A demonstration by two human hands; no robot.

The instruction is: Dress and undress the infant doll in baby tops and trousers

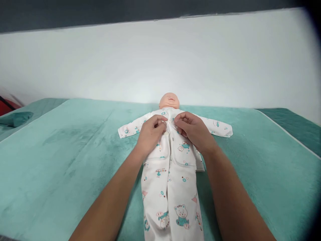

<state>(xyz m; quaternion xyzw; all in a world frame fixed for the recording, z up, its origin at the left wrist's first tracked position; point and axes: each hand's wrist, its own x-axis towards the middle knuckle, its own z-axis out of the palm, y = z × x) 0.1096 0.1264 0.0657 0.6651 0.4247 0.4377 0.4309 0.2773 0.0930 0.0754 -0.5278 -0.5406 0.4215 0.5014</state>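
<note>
A baby doll (170, 100) lies on its back in a white printed baby jacket (184, 145), its sleeves spread out to both sides. My left hand (151, 132) is at the left front edge of the jacket, fingers curled and pinching the cloth near the upper button (170, 121). On the other side of that button, my right hand (192, 129) has thumb and forefinger pinched on the right front edge. A lower button (166, 133) shows beside my left thumb. Below the upper buttons, the jacket's front edges hang apart. Matching white trousers (182, 190) cover the doll's legs.
A green plush cover (75, 160) lies under the doll. Behind it rises a white wall (112, 63) with a dark band along the top. Darker green cloth (283, 120) shows at the right edge, and something red (7, 106) at the far left.
</note>
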